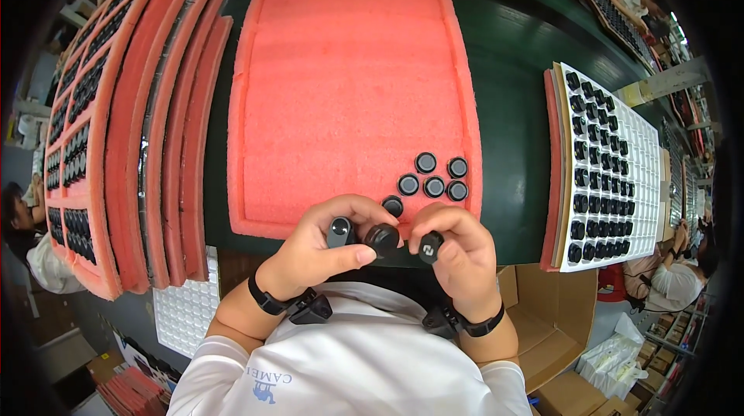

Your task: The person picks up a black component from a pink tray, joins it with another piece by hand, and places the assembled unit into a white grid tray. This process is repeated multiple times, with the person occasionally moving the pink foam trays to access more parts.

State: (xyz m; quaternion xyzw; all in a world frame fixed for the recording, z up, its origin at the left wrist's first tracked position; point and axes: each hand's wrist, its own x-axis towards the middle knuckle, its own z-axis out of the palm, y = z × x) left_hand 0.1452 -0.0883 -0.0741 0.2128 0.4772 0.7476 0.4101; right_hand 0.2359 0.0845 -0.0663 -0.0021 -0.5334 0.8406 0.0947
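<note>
- Around the pink foam tray (349,67), a raised rim (465,91) on all four sides (near edge partly hidden), with plain foam showing over the far and left parts.
- Left of the tray, a narrow strip of dark green table (511,114), then a tall stack of foam trays (128,168); right of the tray, a wider green strip, then a white tray (643,183) with black parts (580,176) in rows.
- In the tray's near right part, six black round pieces (434,186) grouped closely, dark rims around flat, dull tops.
- At the tray's near edge, left hand (310,249) curled, thumb and fingers around a larger black round piece (383,239); beside that, a dark grey piece (339,232) with a glossy round end.
- Also at the near edge, farther right, right hand (465,257) pinching a small black round piece (430,247), pale mark on its end.
</note>
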